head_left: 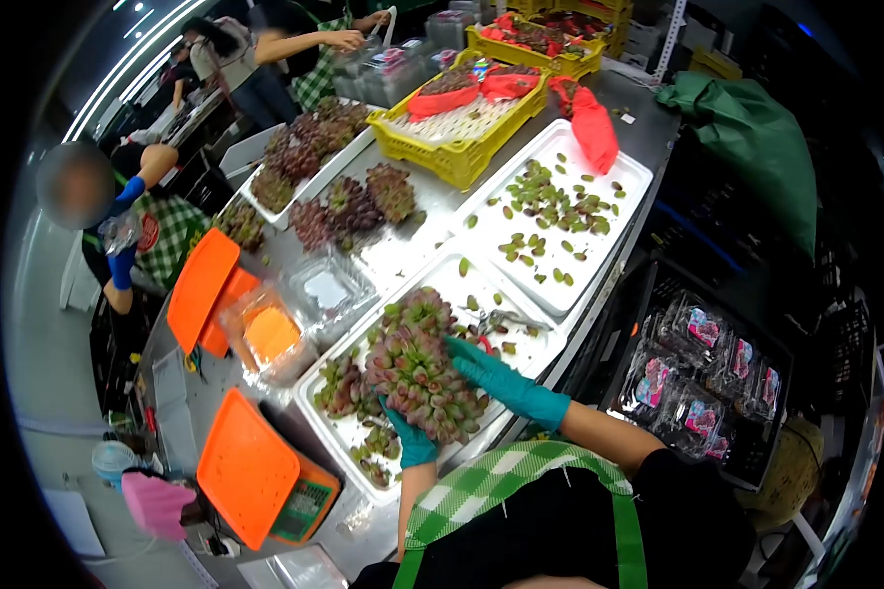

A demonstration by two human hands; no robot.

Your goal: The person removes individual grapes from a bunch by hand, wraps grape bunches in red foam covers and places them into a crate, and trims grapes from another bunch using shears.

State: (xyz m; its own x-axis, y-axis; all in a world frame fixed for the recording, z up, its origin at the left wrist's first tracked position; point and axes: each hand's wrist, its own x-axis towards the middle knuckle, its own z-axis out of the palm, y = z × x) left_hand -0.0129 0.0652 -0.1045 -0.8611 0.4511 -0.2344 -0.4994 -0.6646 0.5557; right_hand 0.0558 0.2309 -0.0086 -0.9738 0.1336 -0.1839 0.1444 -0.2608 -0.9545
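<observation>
A large bunch of red-green grapes (417, 368) is held up over a white tray (342, 461). My left hand (411, 437), in a teal glove, is closed around its lower left side, with the fingers partly hidden under the fruit. Also in a teal glove, my right hand (506, 385) grips the bunch from the right with its fingers against the grapes. Small snips (511, 319) with a red handle lie in the tray just beyond my right hand. Smaller grape clusters (342, 388) rest in the tray's left side, and loose grapes are scattered around.
Another white tray (614, 250) holds loose grapes. Behind stand a yellow crate (457, 162) and more bunches (349, 211). Clear plastic boxes (329, 285) and an orange-topped scale (250, 471) are at left. Packed boxes (702, 368) fill a black crate at right. Co-workers stand across the table.
</observation>
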